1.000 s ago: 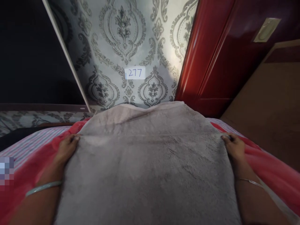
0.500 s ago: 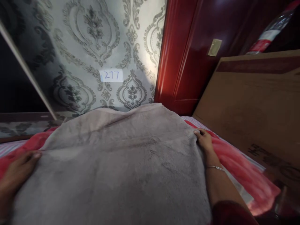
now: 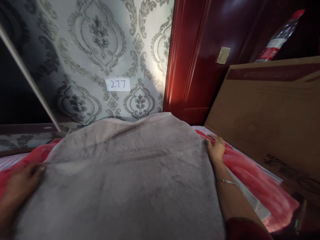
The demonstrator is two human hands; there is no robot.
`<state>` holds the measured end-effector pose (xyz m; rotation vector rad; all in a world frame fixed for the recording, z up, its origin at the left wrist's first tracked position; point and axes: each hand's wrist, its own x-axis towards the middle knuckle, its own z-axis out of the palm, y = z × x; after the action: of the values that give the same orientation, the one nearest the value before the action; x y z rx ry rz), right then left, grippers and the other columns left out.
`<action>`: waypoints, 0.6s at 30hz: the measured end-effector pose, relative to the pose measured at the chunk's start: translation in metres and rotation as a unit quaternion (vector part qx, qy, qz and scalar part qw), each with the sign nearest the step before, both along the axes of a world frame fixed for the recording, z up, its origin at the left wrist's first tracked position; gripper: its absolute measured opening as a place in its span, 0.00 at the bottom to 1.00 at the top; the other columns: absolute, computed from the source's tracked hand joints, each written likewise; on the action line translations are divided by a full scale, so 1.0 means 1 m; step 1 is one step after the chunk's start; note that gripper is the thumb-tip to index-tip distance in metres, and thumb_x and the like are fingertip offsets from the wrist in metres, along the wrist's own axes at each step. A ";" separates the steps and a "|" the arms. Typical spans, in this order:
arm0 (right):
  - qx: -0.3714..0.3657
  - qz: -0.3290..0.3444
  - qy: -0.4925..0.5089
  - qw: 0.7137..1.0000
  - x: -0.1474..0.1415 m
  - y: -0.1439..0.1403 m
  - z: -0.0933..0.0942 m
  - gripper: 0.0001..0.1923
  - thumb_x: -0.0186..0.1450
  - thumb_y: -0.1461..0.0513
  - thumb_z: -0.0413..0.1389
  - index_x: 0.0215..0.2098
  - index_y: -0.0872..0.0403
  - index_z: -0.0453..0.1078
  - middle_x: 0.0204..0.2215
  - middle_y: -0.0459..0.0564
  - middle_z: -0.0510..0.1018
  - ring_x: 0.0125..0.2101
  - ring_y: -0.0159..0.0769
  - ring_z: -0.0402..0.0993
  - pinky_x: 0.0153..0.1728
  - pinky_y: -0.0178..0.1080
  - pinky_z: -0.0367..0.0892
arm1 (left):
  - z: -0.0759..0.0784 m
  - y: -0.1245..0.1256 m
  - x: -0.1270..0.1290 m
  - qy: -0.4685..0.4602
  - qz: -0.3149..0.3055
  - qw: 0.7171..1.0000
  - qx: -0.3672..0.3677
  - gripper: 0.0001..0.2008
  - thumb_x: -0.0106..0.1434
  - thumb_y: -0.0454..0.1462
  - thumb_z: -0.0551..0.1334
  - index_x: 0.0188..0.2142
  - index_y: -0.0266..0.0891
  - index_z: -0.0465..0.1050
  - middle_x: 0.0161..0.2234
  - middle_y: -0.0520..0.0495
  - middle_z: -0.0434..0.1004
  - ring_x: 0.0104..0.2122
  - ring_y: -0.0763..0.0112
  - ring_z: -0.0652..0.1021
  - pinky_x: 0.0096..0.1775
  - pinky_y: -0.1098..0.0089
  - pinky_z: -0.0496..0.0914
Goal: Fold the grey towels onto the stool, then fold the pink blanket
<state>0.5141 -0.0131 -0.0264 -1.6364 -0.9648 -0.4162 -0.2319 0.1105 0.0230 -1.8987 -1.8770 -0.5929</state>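
A soft grey blanket (image 3: 130,173) lies spread in front of me, its far edge curving up towards the wall. Under it, a red blanket (image 3: 252,176) shows along both sides. My left hand (image 3: 23,185) is at the grey blanket's left edge, thumb and fingers closed on the border; blur softens the fingertips. On the right side, my right hand (image 3: 216,149) rests by the grey edge and over the red blanket. Its thumb and fingers are apart, and a thin bracelet circles the wrist.
Patterned wallpaper (image 3: 100,50) with a "277" paper label (image 3: 117,84) rises behind the bed. To the right stand a red wooden panel (image 3: 190,66), a large cardboard box (image 3: 262,110) and a plastic bottle (image 3: 277,40). A dark screen (image 3: 20,90) is at left.
My right thumb and fingers have parted from their pinch on the grey edge, the fingers shifting onto the red blanket. The left hand stays at its edge. The view has tilted slightly.
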 end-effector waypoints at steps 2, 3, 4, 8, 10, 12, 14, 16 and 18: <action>-0.003 0.020 -0.088 0.996 -0.019 0.002 0.010 0.24 0.65 0.46 0.54 0.47 0.54 0.79 0.44 0.61 0.80 0.49 0.55 0.72 0.56 0.59 0.64 | 0.004 -0.002 0.011 0.022 -0.016 0.999 0.028 0.30 0.66 0.46 0.40 0.43 0.39 0.80 0.43 0.33 0.82 0.46 0.45 0.79 0.48 0.48 0.75; -0.017 0.053 -0.137 0.989 -0.030 0.003 0.014 0.24 0.66 0.47 0.54 0.50 0.53 0.78 0.46 0.60 0.80 0.50 0.54 0.72 0.56 0.59 0.65 | 0.007 -0.005 0.020 0.034 -0.047 0.998 0.037 0.30 0.67 0.47 0.40 0.44 0.37 0.79 0.48 0.31 0.80 0.50 0.44 0.77 0.52 0.46 0.73; -0.039 0.099 -0.181 0.978 -0.043 0.006 0.017 0.23 0.67 0.48 0.55 0.52 0.51 0.78 0.48 0.59 0.80 0.51 0.53 0.73 0.57 0.58 0.65 | 0.010 -0.009 0.030 0.043 -0.091 0.994 0.037 0.30 0.67 0.48 0.42 0.46 0.36 0.78 0.51 0.30 0.79 0.53 0.44 0.76 0.55 0.46 0.71; -0.157 0.266 -0.268 0.913 -0.085 0.018 0.014 0.20 0.68 0.52 0.58 0.57 0.47 0.76 0.53 0.55 0.80 0.54 0.51 0.73 0.57 0.56 0.67 | 0.007 -0.017 0.078 0.026 -0.254 0.965 -0.053 0.27 0.66 0.53 0.52 0.53 0.39 0.75 0.54 0.37 0.79 0.56 0.50 0.76 0.60 0.50 0.68; -0.203 0.291 -0.282 0.891 -0.093 0.022 0.007 0.19 0.68 0.54 0.58 0.56 0.47 0.76 0.51 0.55 0.81 0.52 0.51 0.75 0.54 0.55 0.69 | -0.002 -0.017 0.095 0.022 -0.284 0.953 -0.105 0.26 0.66 0.52 0.54 0.53 0.40 0.76 0.54 0.38 0.80 0.55 0.50 0.77 0.57 0.50 0.70; -0.223 0.294 -0.286 0.884 -0.092 0.024 0.001 0.15 0.68 0.57 0.58 0.52 0.48 0.78 0.47 0.55 0.82 0.49 0.50 0.76 0.51 0.54 0.71 | -0.011 -0.015 0.104 0.018 -0.292 0.947 -0.132 0.23 0.67 0.48 0.53 0.49 0.39 0.78 0.49 0.37 0.82 0.50 0.51 0.79 0.53 0.52 0.72; -0.222 0.292 -0.285 0.886 -0.088 0.026 -0.004 0.11 0.69 0.59 0.57 0.46 0.48 0.80 0.44 0.55 0.82 0.46 0.49 0.77 0.49 0.52 0.71 | -0.016 -0.013 0.106 0.017 -0.290 0.948 -0.130 0.19 0.68 0.44 0.51 0.43 0.39 0.79 0.42 0.38 0.82 0.44 0.54 0.80 0.48 0.55 0.73; -0.214 0.296 -0.283 0.887 -0.085 0.026 -0.008 0.09 0.70 0.59 0.56 0.41 0.49 0.79 0.42 0.54 0.82 0.45 0.48 0.76 0.48 0.50 0.71 | -0.016 -0.013 0.105 0.019 -0.284 0.952 -0.112 0.17 0.68 0.41 0.51 0.38 0.40 0.78 0.37 0.39 0.81 0.40 0.56 0.79 0.45 0.57 0.73; -0.208 0.306 -0.280 0.886 -0.084 0.027 -0.011 0.10 0.70 0.59 0.54 0.39 0.49 0.78 0.40 0.54 0.82 0.43 0.47 0.76 0.47 0.49 0.71 | -0.014 -0.015 0.105 0.020 -0.280 0.955 -0.090 0.16 0.69 0.40 0.51 0.36 0.40 0.77 0.36 0.40 0.79 0.39 0.56 0.78 0.44 0.58 0.72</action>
<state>0.4298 0.0136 -0.0370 -1.4877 -2.0507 -0.2493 -0.1268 0.0951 0.0087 -2.5655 -1.3913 -0.5524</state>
